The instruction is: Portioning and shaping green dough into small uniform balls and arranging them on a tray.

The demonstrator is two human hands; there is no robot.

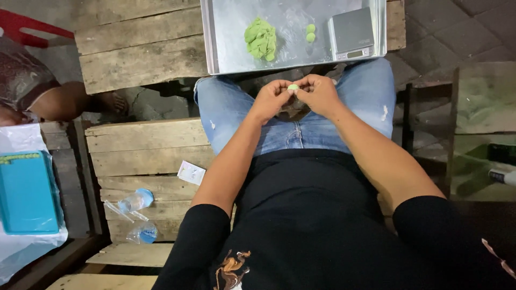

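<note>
My left hand (270, 99) and my right hand (320, 94) meet above my lap, fingertips pinching a small pale green dough piece (293, 87) between them. Ahead lies a metal tray (216, 48) on wooden planks. On it sit a lump of green dough (260, 37), two small green dough balls (310, 33) and a small grey digital scale (351, 33) at its right end.
A wooden bench (140, 145) at my left carries a small white packet (191, 172) and two plastic cups (137, 201) with blue lids. A teal box (27, 190) sits on white plastic at far left. Another person's leg (64, 99) shows at upper left.
</note>
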